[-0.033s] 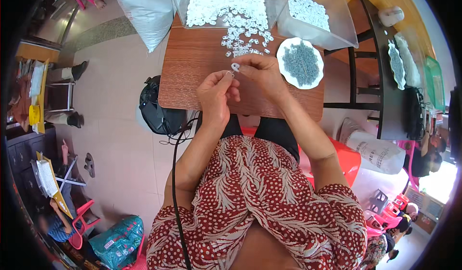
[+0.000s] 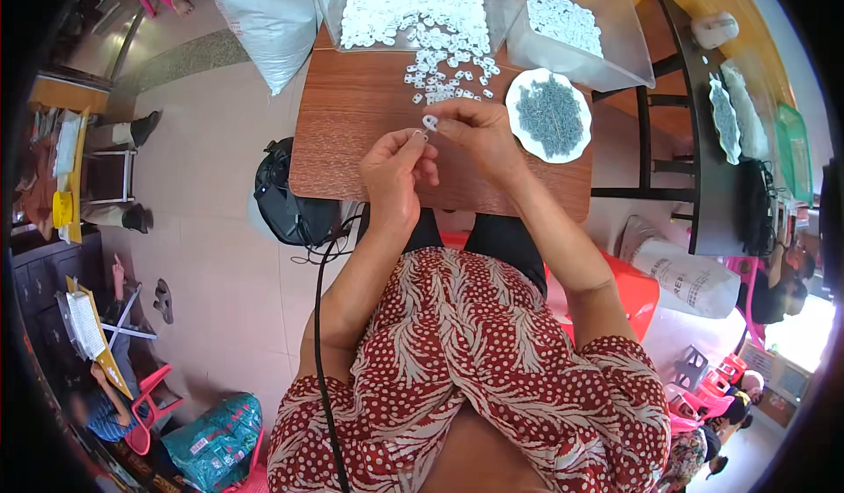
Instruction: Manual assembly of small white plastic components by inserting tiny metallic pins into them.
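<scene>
The right hand (image 2: 483,141) pinches a small, white, rounded plastic piece (image 2: 430,122). The left hand (image 2: 397,172) curls just beside it; its grasp I cannot tell.

Hands (image 2: 393,170) (image 2: 489,141) pinching a small white piece (image 2: 430,122), brown table (image 2: 338,146) beneath, grey bits (image 2: 550,117) on white plate (image 2: 576,148)

A brown wood-grain tabletop (image 2: 338,133) with rounded corners fills the upper centre of the frame. Along its top edge sits a clear tray (image 2: 328,14) of small white pieces; loose white pieces (image 2: 435,67) are scattered just below. Toward its right stand a clear bin (image 2: 580,71) and a scalloped white plate (image 2: 512,104) heaped with thin grey pieces (image 2: 549,117).
</scene>
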